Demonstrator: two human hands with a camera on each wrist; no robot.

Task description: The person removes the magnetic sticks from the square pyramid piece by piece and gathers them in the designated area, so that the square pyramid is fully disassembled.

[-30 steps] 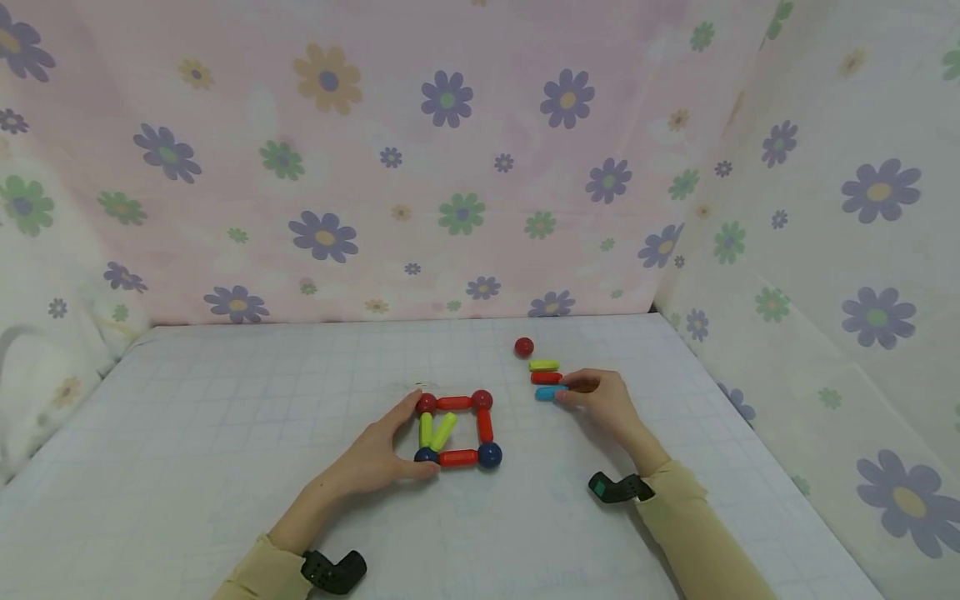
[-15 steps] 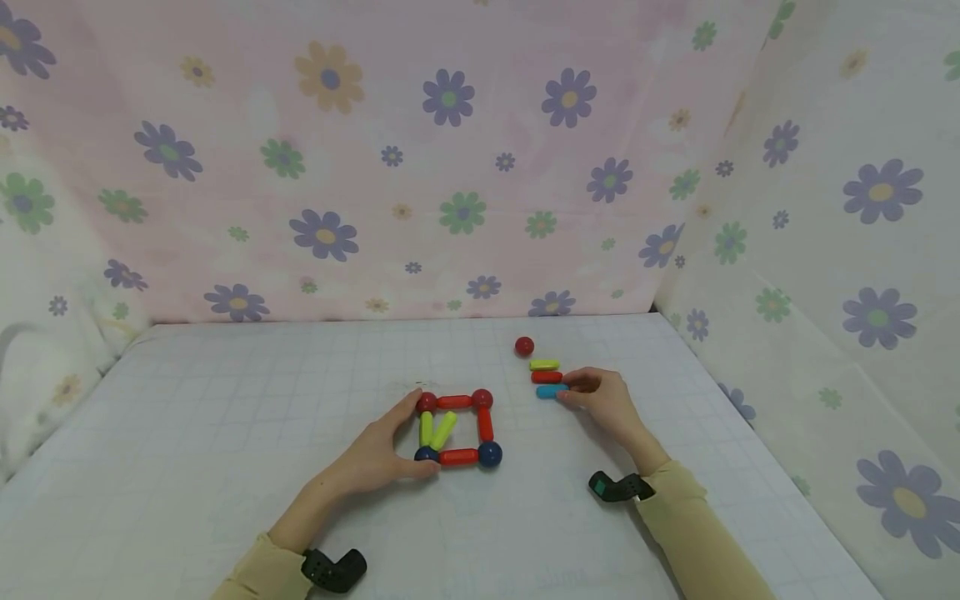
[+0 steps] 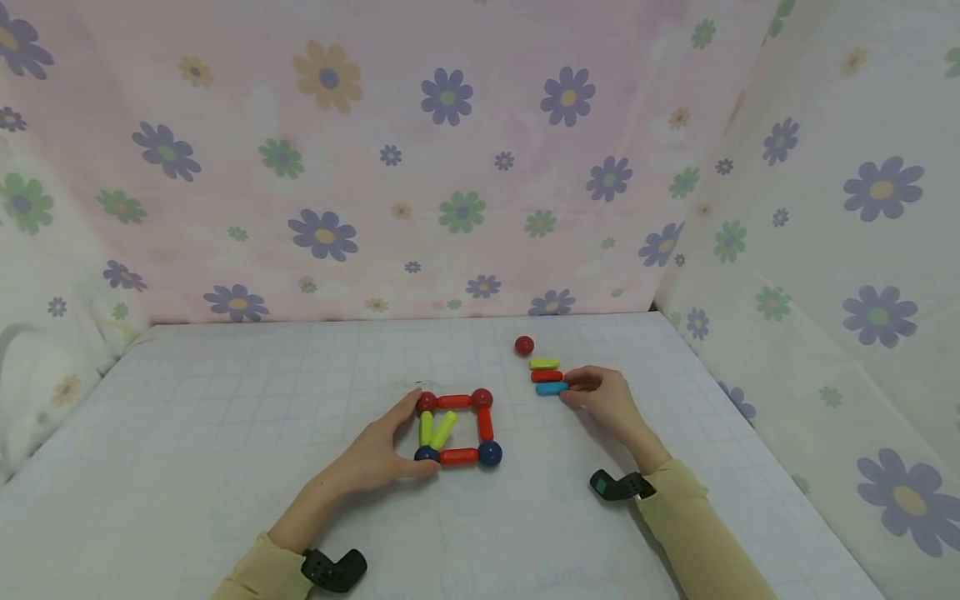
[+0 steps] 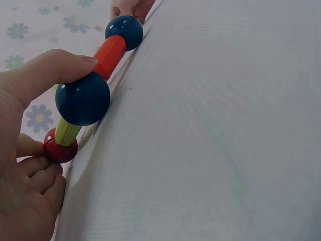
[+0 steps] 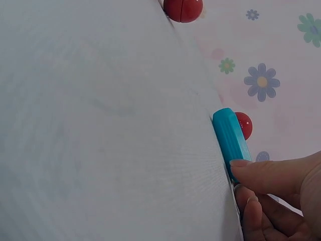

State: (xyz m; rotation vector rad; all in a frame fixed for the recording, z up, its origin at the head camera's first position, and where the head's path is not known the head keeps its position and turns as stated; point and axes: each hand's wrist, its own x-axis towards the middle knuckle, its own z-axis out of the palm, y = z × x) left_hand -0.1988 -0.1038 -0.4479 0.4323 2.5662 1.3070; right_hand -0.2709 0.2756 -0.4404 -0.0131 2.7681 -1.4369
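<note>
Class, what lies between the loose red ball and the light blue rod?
In the head view, a lime rod and a red rod lie between the red ball and light blue rod.

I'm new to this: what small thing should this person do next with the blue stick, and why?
Probably lift the blue stick and bring it toward the square frame. The right hand pinches one end of it, and the left hand holds the frame at a dark blue ball and a red ball, which should steady it for joining.
</note>
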